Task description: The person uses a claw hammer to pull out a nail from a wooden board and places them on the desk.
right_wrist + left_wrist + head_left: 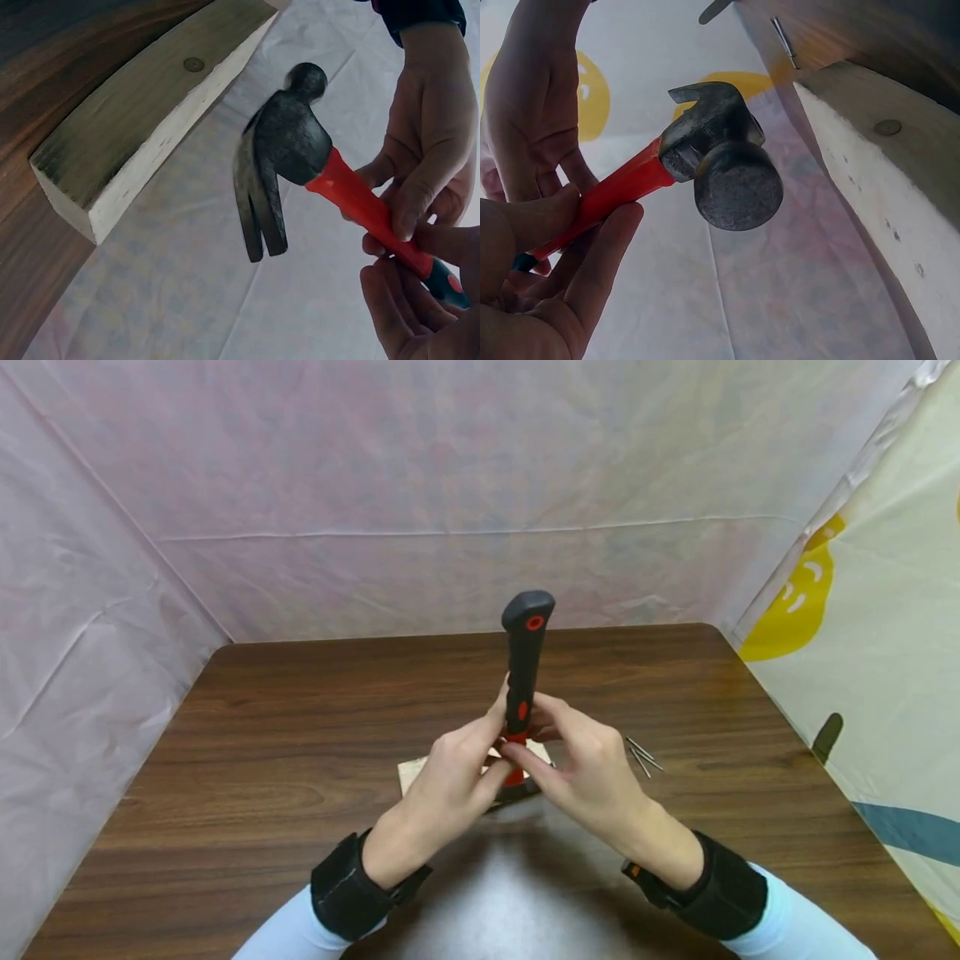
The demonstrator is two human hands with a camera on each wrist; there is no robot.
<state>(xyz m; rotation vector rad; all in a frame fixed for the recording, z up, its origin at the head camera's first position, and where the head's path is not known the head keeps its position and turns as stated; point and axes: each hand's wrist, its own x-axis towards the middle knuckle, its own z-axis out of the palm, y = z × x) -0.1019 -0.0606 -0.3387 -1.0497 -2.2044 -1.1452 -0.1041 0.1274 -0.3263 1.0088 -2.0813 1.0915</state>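
Note:
A claw hammer [525, 664] stands handle up in front of me, its black grip rising above my hands. My left hand [448, 774] pinches the red neck of the handle between thumb and fingers. From the other side my right hand [600, 768] pinches the same red part with its thumb and fingertips. The steel hammer head [294, 139], with its split claw and round striking face, is fully seen in both wrist views, apart from the wood. Beneath the hands lies a pale wooden block [900, 131], with a round, flat nail-head-like disc [193, 64] in its top.
Several loose nails [643, 755] lie on the brown wooden table [300, 710], to the right of the block. Pale cloth [450, 460] hangs behind the table and along both sides. Black bands [727, 881] wrap both wrists.

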